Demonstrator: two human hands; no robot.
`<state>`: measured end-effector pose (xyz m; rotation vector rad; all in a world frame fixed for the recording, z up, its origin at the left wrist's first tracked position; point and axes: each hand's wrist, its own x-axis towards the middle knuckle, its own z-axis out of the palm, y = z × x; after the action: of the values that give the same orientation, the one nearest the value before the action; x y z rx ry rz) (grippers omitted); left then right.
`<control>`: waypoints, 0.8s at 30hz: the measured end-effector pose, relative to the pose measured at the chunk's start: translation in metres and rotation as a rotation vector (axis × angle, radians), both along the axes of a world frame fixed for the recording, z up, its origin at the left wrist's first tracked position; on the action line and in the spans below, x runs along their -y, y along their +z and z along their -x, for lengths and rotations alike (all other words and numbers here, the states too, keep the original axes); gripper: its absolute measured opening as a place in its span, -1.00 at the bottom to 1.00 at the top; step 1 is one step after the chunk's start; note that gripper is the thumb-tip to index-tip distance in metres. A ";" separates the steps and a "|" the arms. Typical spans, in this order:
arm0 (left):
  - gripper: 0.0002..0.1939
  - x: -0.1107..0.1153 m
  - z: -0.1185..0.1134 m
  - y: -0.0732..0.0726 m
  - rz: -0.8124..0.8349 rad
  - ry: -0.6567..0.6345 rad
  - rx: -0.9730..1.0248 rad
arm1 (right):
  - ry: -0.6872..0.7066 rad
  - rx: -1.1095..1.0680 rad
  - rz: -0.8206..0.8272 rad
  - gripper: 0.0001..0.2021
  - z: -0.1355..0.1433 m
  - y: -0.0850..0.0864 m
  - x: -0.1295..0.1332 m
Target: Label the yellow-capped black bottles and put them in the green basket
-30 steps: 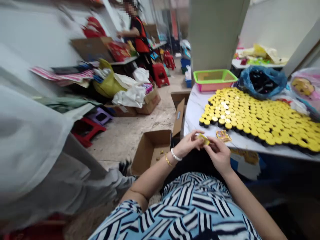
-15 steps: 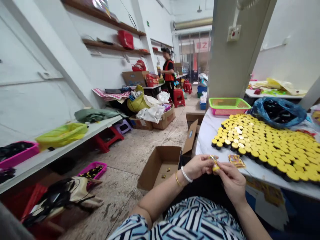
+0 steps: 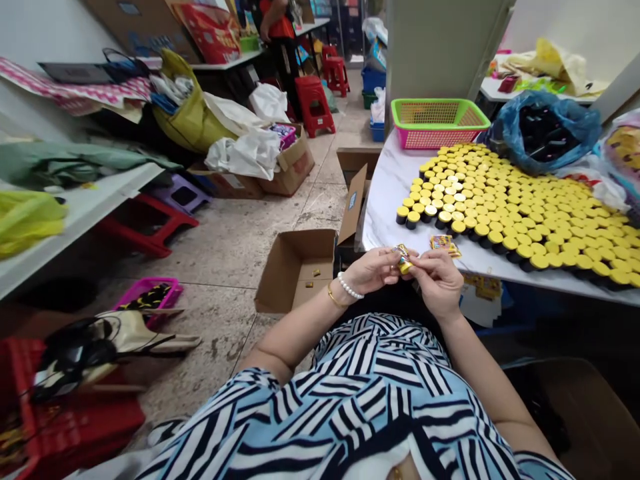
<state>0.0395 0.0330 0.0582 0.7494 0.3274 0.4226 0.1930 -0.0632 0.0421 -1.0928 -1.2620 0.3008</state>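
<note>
Reads fairly bright and even through mid-frame, source out of view. Glares whitish on a few yellow caps (image 3: pixel 453 187), right of centre; gleams softly off the pale tabletop (image 3: pixel 380 213). Drops to near-black below it, lower right, and under the bench (image 3: pixel 90 207), left. Stretches toward the edges, wide-angle; leans the column (image 3: pixel 440 53) at top. Softens at far left. Too small for reading print on the packet (image 3: pixel 404 260).

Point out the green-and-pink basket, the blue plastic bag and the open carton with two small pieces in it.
Green-and-pink basket (image 3: pixel 434 139): head view, on its pink front wall.
Blue plastic bag (image 3: pixel 581 128): head view, on its right side.
Open carton (image 3: pixel 284 267): head view, on its inner left wall.
</note>
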 end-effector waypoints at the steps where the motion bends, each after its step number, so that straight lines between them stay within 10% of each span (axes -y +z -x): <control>1: -0.52 0.000 0.000 -0.002 0.000 0.002 -0.005 | 0.022 -0.027 0.023 -0.86 0.001 -0.001 0.000; 24: -0.46 0.006 0.005 -0.015 0.066 0.028 -0.040 | -0.050 0.292 0.021 -0.79 0.000 0.005 0.002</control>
<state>0.0347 0.0274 0.0430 0.6900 0.3881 0.4216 0.1929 -0.0652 0.0474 -1.2155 -1.4887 0.1186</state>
